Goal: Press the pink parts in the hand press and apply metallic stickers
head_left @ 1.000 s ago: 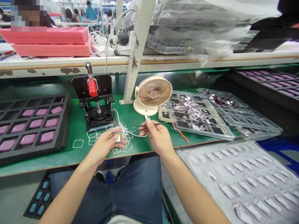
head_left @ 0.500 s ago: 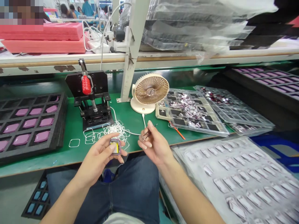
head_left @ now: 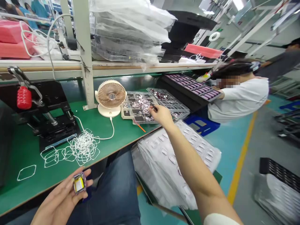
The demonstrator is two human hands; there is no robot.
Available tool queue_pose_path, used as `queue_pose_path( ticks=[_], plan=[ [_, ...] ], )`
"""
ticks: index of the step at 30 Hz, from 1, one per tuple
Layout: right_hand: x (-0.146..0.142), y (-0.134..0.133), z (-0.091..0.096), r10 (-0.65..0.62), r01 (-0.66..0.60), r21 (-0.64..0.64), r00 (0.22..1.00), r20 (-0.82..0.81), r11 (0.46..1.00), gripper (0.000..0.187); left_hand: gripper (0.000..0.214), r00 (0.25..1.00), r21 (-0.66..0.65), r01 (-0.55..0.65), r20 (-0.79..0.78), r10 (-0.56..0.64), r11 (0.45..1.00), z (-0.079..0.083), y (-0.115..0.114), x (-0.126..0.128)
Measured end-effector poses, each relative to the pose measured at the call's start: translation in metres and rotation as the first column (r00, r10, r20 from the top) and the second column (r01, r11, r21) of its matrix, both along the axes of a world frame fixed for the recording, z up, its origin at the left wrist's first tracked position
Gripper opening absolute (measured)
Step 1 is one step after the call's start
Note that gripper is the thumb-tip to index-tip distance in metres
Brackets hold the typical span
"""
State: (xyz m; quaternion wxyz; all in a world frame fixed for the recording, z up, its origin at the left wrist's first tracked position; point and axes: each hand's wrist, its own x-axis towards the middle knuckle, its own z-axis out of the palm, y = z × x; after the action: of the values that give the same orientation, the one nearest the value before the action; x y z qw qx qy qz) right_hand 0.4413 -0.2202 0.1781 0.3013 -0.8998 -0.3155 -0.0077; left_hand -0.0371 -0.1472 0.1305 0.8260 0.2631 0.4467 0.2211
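My left hand (head_left: 63,197) holds a small purple-edged watch case (head_left: 79,183) between thumb and fingers, over my lap at the bench edge. Its open side faces up and shows yellow and silvery white parts within. Reached out to the right, my right hand (head_left: 162,115) is closed on dark, thin tweezers (head_left: 154,108), mostly hidden by the fingers. The hand is over a clear compartment tray (head_left: 138,117) heaped with small pinkish-white pieces (head_left: 143,104). On the green bench (head_left: 103,145) lies a tangle of white ring-shaped gaskets (head_left: 84,145), with a single gasket (head_left: 27,172) apart.
A black clamp press (head_left: 47,115) with a red handle stands left, a cream fan (head_left: 111,97) mid-bench. Behind it rises a shelf post (head_left: 85,56). Bagged sheets of parts (head_left: 164,156) lie at right, below bench height. A co-worker (head_left: 239,97) sits beyond the purple-filled tray (head_left: 192,84).
My view has swung right. My right hand has moved from near the watch case out to the compartment tray. The left hand still holds the case, now lower in view.
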Motion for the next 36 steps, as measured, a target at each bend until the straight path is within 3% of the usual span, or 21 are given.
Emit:
queue_pose_path(
  ticks=[3, 10, 17, 23, 30, 36],
  plan=[
    [0.032, 0.008, 0.0, 0.022, -0.004, -0.209, 0.996, 0.086, 0.978, 0.023, 0.057, 0.999, -0.065, -0.031, 0.027, 0.033, 0.997, -0.004, -0.002, 0.0],
    [0.035, 0.026, -0.007, 0.115, -0.018, -0.45, 0.975, 0.189, 0.893, 0.024, 0.078, 0.992, -0.026, -0.123, -0.013, 0.123, 0.992, -0.011, -0.006, -0.001],
    [0.052, 0.018, -0.003, 0.111, -0.012, -0.433, 0.973, 0.203, 0.901, 0.03, 0.044, 0.986, -0.013, -0.153, 0.071, 0.154, 0.988, -0.026, -0.007, -0.004],
    [0.06, 0.004, 0.006, 0.096, -0.053, -0.378, 0.991, 0.096, 0.924, 0.045, 0.043, 0.985, -0.013, -0.15, 0.084, 0.151, 0.989, -0.026, -0.005, 0.0],
    [0.063, 0.0, 0.004, 0.11, -0.044, -0.389, 0.983, 0.15, 0.92, 0.031, 0.04, 0.988, -0.005, -0.129, 0.085, 0.129, 0.992, -0.025, -0.007, 0.003],
    [0.063, 0.009, 0.001, 0.19, -0.092, -0.496, 0.97, 0.151, 0.863, 0.021, 0.043, 0.989, -0.026, -0.117, 0.084, 0.119, 0.993, -0.035, -0.007, 0.003]
  ],
)
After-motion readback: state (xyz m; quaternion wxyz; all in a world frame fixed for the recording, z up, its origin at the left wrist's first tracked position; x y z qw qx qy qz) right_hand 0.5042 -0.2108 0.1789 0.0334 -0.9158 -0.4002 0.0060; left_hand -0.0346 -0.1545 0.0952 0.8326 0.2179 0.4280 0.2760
